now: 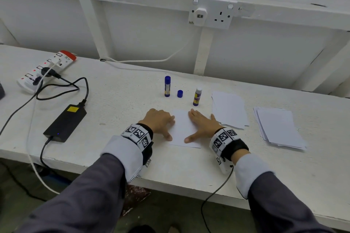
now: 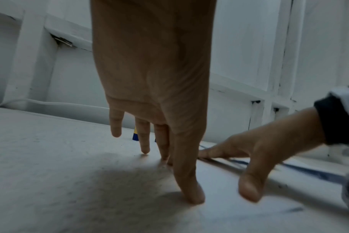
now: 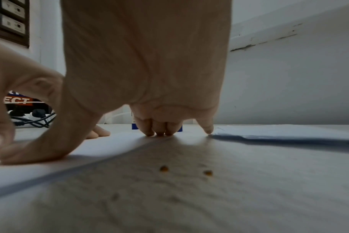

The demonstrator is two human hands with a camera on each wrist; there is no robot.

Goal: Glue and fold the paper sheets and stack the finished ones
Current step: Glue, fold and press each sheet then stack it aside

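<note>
So the white paper sheet was lying flat on the bench, right in front of the person, with both hands pinning it down from either side. The left hand was on the sheet's left edge, fingers spread and pretty much straight, thumb tip pressed onto the near left part of the paper; in the left wrist view the fingertips were touching down on the surface. The right hand sat on the right edge, also flat and splayed, thumb angled in toward the other thumb, the two tips near each other but apart. Neither hand was gripping anything, just pressing. From the right wrist view the fingertips were planted right along the sheet's edge. Behind the sheet stood an open glue stick just beyond the right hand, then a loose blue cap and a capped glue stick further left. To the right were two piles of paper: a nearer stack just beside the right hand, and another stack further right. A black power brick and a power strip were off to the left.
</note>
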